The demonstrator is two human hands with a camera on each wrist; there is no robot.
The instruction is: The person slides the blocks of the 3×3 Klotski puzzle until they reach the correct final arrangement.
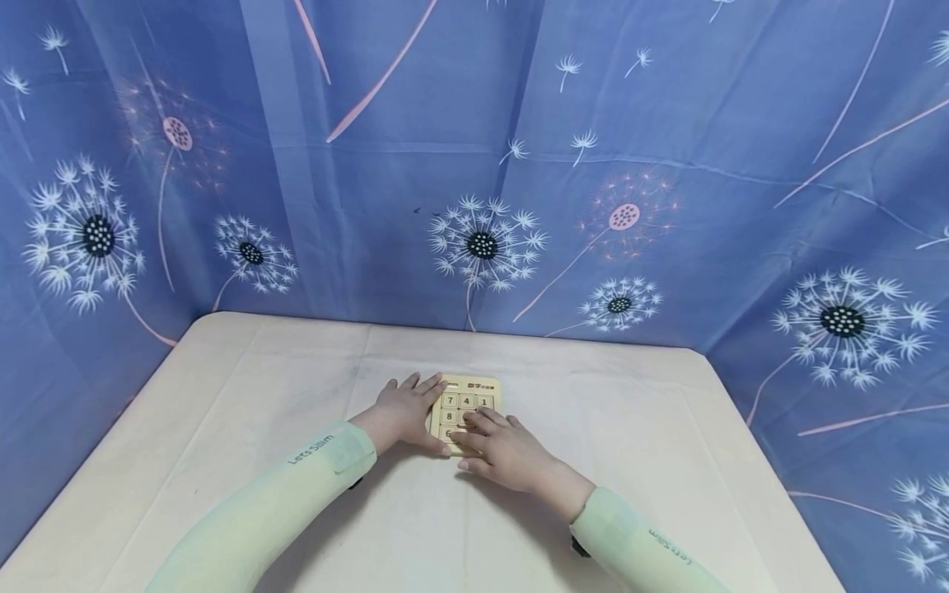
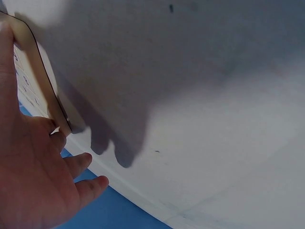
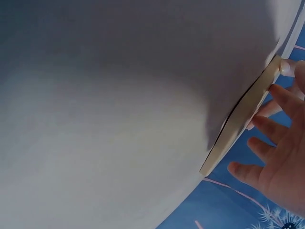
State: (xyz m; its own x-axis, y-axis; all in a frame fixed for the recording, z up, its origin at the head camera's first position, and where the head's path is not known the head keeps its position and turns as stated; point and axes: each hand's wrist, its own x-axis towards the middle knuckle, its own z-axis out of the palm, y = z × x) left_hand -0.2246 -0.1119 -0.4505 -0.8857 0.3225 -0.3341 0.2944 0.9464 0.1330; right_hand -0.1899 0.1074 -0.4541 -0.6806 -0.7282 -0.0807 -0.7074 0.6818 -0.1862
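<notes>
A pale wooden number slide puzzle [image 1: 483, 385] lies flat on the table, with square tiles showing 7, 4 and 1 in the top row and 8 and 6 below. My left hand [image 1: 404, 414] holds its left side, thumb at the near corner and index finger at the far corner. In the left wrist view, the other fingers of that hand [image 2: 38, 176] stick out past the puzzle's edge [image 2: 45, 76]. Over the lower right tiles, my right hand [image 1: 511, 455] touches the puzzle with its fingertips and hides several tiles. The right wrist view shows its fingers spread beside the board's side [image 3: 238, 117].
The puzzle sits on a white-covered table [image 1: 296, 371] with rounded far corners. Blue curtains [image 1: 385, 247] with dandelion prints hang behind it and on both sides. Pale green sleeves [image 1: 267, 502] cover both forearms.
</notes>
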